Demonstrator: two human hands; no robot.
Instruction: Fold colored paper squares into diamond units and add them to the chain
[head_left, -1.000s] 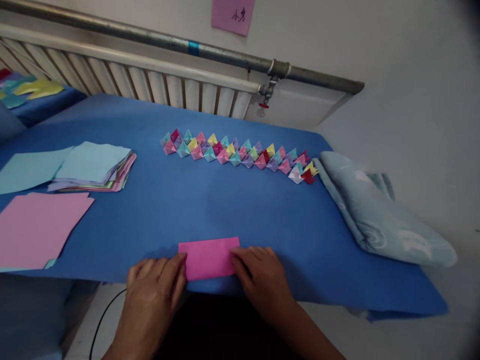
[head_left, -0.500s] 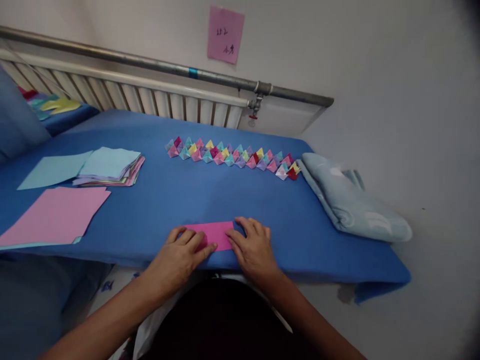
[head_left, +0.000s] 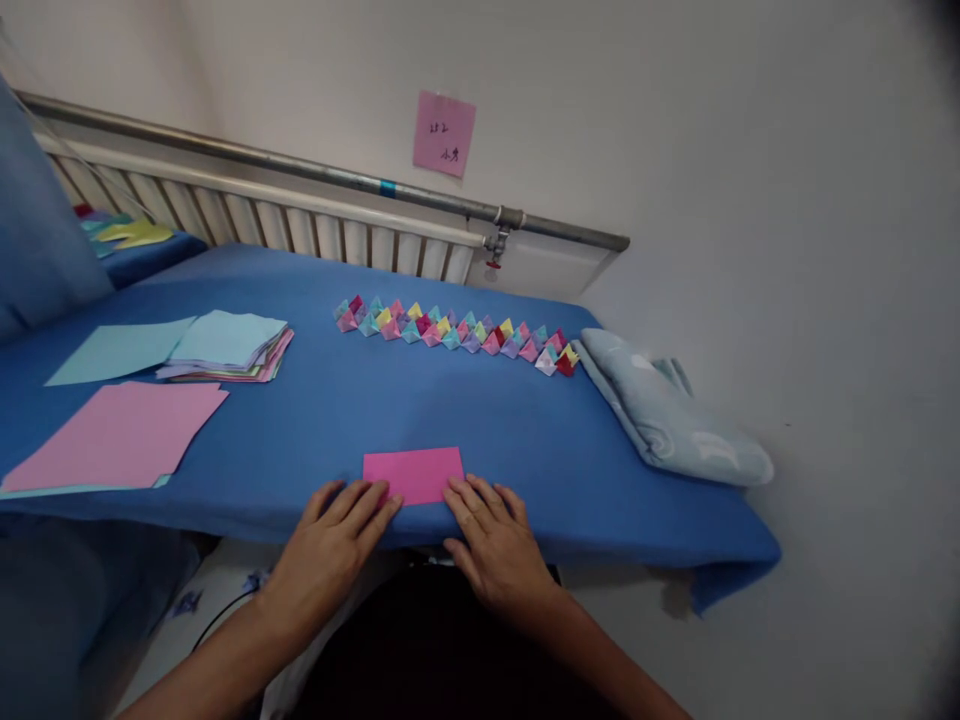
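On the left of the blue surface (head_left: 337, 410) lie a big pink sheet (head_left: 112, 435) and a stack of coloured papers (head_left: 229, 345), set aside within reach. Near the front edge, the left hand (head_left: 330, 540) and the right hand (head_left: 495, 540) lie flat with fingers stretched out, gripping nothing, their tips on the near corners of the folded pink paper (head_left: 414, 474), likely to hold it flat. Further right, a row of little folded shapes (head_left: 454, 332) sits beside a light blue cloth (head_left: 667, 415); the fingers hide the paper's near edge, and the writing on the pink note (head_left: 444, 133) is too small to read.
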